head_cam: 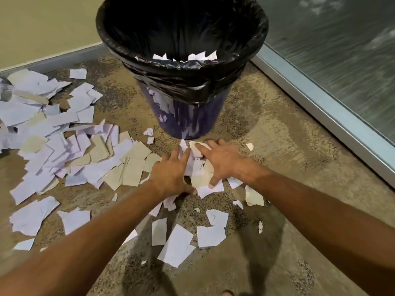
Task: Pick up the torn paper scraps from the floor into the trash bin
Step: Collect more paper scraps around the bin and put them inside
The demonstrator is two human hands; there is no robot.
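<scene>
Both hands, left (171, 174) and right (224, 163), press open-fingered grips onto a small scrap pile (197, 169) between them, nothing lifted.

Bin (188, 116): dark blue, round, upright at 12 o'clock, lined w/ black bag (181, 67) folded over the rim; a few white scraps (201, 55) show inside, low against the near wall. Scraps on floor: big overlapping heap (64, 144) of white and beige torn pieces at 9–10 o'clock; small pile (198, 167) at center, just in front of bin base, under both hands; looser flat pieces (177, 244) at 6 o'clock, well apart from the heap. One tiny bit (249, 146) at 2 o'clock.
</scene>
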